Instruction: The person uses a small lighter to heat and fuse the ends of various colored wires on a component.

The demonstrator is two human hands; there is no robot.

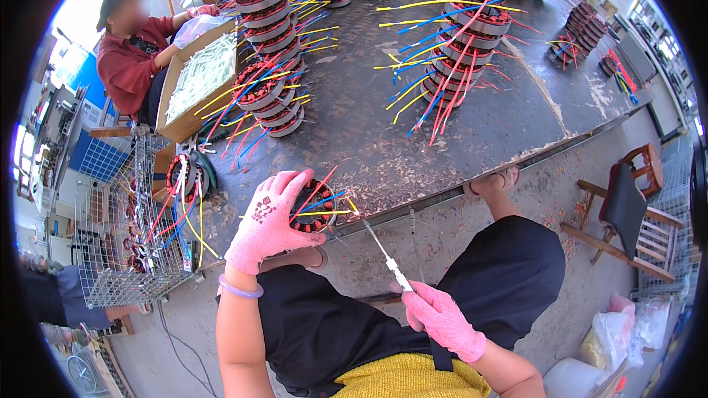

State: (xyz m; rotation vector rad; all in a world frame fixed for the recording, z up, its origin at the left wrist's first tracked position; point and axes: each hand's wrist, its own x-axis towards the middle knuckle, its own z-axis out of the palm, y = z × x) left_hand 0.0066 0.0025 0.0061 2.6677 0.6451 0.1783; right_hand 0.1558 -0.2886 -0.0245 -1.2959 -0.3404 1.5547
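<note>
My left hand [267, 217], in a pink glove, is closed around the side of a motor stator [302, 222] at the table's front edge. Red, blue and yellow wires stick out of this stator to the right. My right hand [445, 318], also gloved in pink, grips a thin torch [398, 273] with a white handle and a long metal tube. The tube points up and left at the wire ends, where a small orange glow shows. Whether the tip touches the wires I cannot tell.
Stacks of wired stators [461, 51] stand on the dark table [361, 103]. At left, a finished-looking stator with white ties [184, 177] lies near a cardboard box of white sleeves [203, 74]. A person [136, 59] sits beyond it. A wire basket [125, 280] and a chair [627, 210] flank the table.
</note>
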